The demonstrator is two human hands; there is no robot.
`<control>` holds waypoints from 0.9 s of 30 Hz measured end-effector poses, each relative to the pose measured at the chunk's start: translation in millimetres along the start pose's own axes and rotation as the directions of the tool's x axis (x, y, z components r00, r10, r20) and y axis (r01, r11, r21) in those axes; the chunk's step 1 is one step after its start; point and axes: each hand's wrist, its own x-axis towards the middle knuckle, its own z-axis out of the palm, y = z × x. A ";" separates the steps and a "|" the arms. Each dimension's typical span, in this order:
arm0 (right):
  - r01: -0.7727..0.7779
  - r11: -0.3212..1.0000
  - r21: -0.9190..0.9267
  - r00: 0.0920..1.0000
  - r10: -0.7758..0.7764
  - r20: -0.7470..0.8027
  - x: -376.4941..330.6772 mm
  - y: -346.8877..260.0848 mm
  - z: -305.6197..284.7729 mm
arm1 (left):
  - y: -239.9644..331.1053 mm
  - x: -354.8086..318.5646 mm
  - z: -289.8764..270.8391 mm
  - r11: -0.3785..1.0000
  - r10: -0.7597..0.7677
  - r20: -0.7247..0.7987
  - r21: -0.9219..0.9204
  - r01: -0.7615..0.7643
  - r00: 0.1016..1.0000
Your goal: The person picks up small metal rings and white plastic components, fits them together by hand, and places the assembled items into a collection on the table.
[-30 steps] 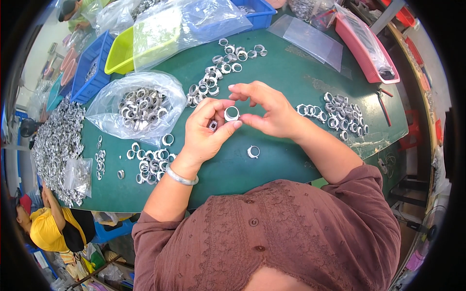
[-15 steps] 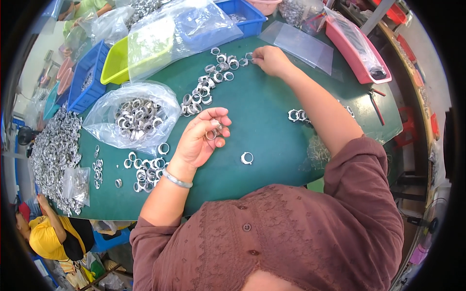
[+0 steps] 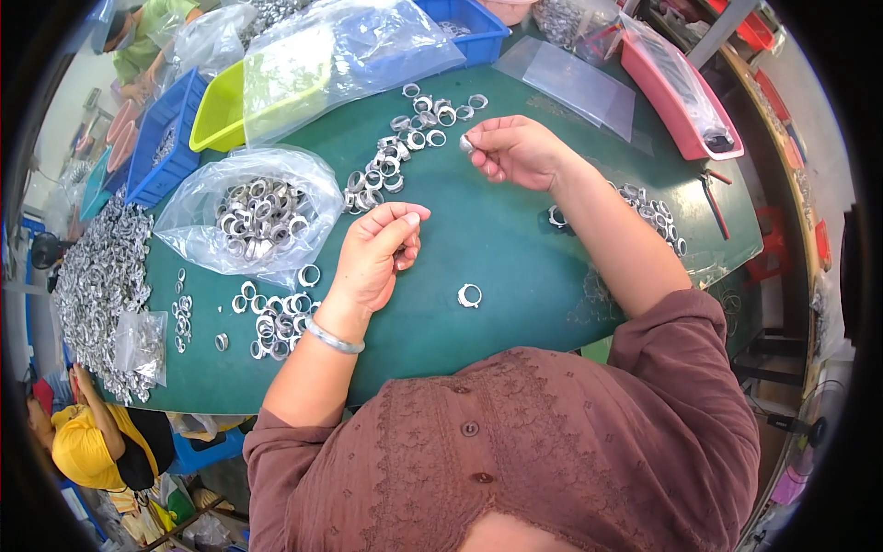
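My right hand (image 3: 520, 155) is pinching a small silver metal ring (image 3: 465, 143) between thumb and fingertips, just right of the far group of rings (image 3: 390, 158). Over the middle of the table my left hand (image 3: 375, 256) is closed, thumb against the forefinger and the other fingers curled. Whatever lies in it is hidden. A single silver ring (image 3: 469, 295) with small lugs lies on the green table (image 3: 515, 248) in front of me. Beside my left wrist is a cluster of similar rings (image 3: 276, 324). More rings (image 3: 655, 213) lie partly behind my right forearm.
An open clear bag (image 3: 184, 216) holds many rings. A large heap of metal parts (image 3: 101, 285) covers the table's left end. Blue (image 3: 152, 175) and lime-green bins (image 3: 213, 129), a pink tray (image 3: 676, 110) and red-handled pliers (image 3: 713, 202) stand or lie around. Other people work at left.
My right hand has come back from the far rings toward me, now with a ring in its fingertips. My left fingers have curled in, and the ring seen in them is now hidden.
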 end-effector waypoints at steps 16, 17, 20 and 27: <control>0.125 0.730 -0.672 0.992 -0.089 0.088 10.1 -7.3 36.3 | 33.9 -19.6 -4.5 0.766 0.234 -0.070 0.628 -0.140 0.970; 0.165 0.611 -0.774 0.976 -0.216 0.038 20.0 -11.1 19.6 | 43.5 -25.3 -6.3 0.713 0.284 -0.080 0.684 -0.155 0.955; 0.009 -0.072 -0.997 0.837 -0.546 0.047 47.3 -12.4 -34.0 | 70.7 -56.0 -30.5 0.643 0.348 -0.166 0.759 -0.106 0.922; 0.106 -0.318 -0.942 0.827 -0.499 0.261 60.2 -13.1 -72.5 | 89.5 -142.7 -155.0 0.451 0.479 -0.512 0.841 0.300 0.713</control>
